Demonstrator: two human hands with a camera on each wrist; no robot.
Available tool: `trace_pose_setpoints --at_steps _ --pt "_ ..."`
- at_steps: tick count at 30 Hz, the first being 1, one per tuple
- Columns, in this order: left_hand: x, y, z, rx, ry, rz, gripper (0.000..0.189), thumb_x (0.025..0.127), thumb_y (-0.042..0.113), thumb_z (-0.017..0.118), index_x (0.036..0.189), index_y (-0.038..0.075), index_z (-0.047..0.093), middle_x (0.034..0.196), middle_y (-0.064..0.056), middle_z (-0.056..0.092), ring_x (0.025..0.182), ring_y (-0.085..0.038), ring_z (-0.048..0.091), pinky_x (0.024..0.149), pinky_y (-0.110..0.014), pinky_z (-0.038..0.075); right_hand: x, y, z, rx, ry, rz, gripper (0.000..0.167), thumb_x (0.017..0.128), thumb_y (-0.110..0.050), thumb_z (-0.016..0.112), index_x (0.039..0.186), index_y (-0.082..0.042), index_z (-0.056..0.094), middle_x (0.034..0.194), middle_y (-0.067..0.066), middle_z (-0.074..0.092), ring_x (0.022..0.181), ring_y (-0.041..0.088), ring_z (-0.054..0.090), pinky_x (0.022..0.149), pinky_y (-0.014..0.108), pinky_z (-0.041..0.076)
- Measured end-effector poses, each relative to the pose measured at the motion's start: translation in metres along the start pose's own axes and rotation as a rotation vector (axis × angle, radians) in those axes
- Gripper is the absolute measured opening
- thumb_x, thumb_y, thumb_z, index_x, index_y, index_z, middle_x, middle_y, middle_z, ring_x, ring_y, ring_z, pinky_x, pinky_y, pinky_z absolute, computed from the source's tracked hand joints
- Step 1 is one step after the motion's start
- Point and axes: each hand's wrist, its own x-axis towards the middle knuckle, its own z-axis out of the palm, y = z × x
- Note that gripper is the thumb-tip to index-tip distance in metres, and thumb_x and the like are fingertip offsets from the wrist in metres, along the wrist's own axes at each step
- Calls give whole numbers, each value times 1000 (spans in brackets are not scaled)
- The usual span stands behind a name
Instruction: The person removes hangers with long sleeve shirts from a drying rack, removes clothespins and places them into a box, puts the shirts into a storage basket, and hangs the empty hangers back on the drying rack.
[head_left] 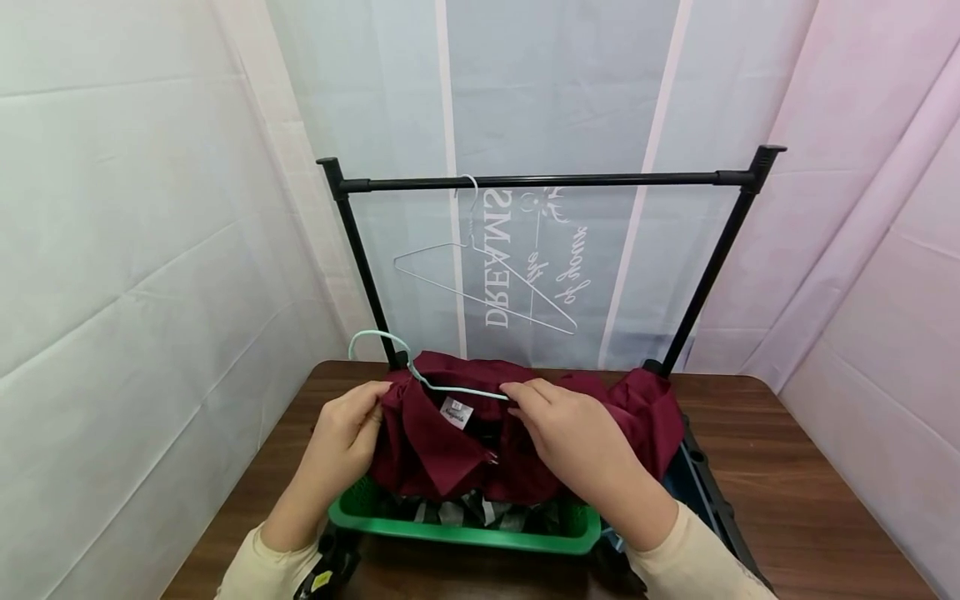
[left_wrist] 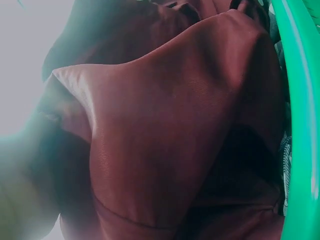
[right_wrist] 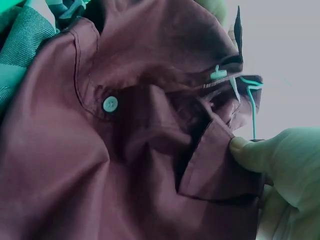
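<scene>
A maroon collared shirt (head_left: 442, 467) is held up over a green basket (head_left: 465, 537), its neck label (head_left: 456, 412) facing me. A pale mint wire hanger (head_left: 465, 391) sits at the collar, its hook sticking out to the upper left; the shirt hides its lower part. My left hand (head_left: 341, 433) pinches the shirt at its left shoulder. With thumb and fingers, my right hand (head_left: 573, 429) pinches the collar's right side, where the hanger wire runs to the fingertips. In the right wrist view, the thumb (right_wrist: 242, 147) presses the collar flap near a pale button (right_wrist: 110, 104).
Behind the shirt stands a black clothes rack (head_left: 570, 180) with a white wire hanger (head_left: 487, 296) on its bar. Grey checked cloth (head_left: 450, 512) lies in the basket. A dark crate (head_left: 708, 492) is at the right on the brown wooden table (head_left: 810, 500).
</scene>
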Motion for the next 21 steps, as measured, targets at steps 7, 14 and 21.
trace_pose_setpoints --at_steps 7,14,21 --pt "1 -9 5 -16 62 -1 33 96 -15 53 108 9 71 99 0 72 82 -8 61 73 -19 48 -2 9 -1 26 10 20 23 90 -15 80 112 -12 72 99 0 77 75 9 71 67 27 59" --pt "0 -14 7 -33 50 -31 31 97 -12 54 109 10 72 102 -1 73 91 -10 67 79 -18 51 -4 15 -9 30 -45 52 22 90 -17 80 111 -16 72 98 -2 77 72 7 69 66 28 59" --pt "0 -14 5 -48 7 -54 28 99 -9 54 108 11 72 102 0 72 88 -9 65 77 -18 50 -5 17 -18 -25 -117 67 16 90 -21 81 103 -18 72 88 -5 76 64 5 64 59 27 55"
